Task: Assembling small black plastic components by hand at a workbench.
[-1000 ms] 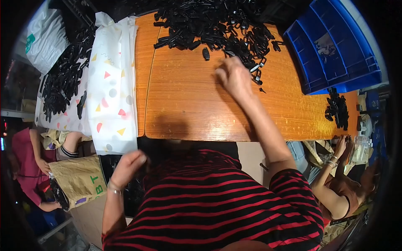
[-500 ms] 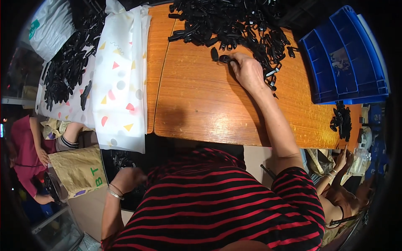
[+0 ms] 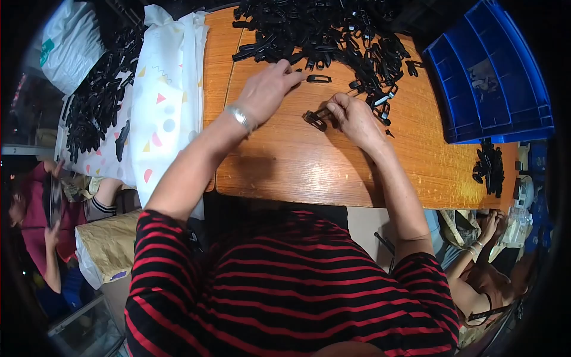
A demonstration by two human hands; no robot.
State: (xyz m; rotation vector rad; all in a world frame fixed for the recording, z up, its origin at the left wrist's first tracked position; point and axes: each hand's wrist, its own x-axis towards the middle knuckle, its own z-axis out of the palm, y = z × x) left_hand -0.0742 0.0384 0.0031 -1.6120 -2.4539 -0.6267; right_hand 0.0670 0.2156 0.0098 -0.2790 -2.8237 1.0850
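My right hand (image 3: 355,122) pinches a black plastic clip (image 3: 315,121) just above the wooden table, its looped end pointing left. Its exact kind is hard to make out. My left hand (image 3: 267,89), with a silvery band at the wrist, reaches over the table with thumb and fingers apart. A small dark piece (image 3: 298,71) shows partly between them; whether they touch it is unclear. Right of the left thumb, an oblong black frame-shaped piece (image 3: 319,78) lies flat by itself. A large pile of black plastic pieces (image 3: 315,35) spreads beyond both hands.
A blue compartmented bin (image 3: 493,77) stands tilted at the right, near a small black heap (image 3: 489,168). On the left lie a patterned white sheet (image 3: 169,107), another black pile (image 3: 98,113) and a white bag (image 3: 71,44). Other people sit at both sides.
My left hand has risen from beside my lap to the table, by the pile. My right hand has drawn slightly nearer with a clip, and a frame-shaped piece now shows on the table.
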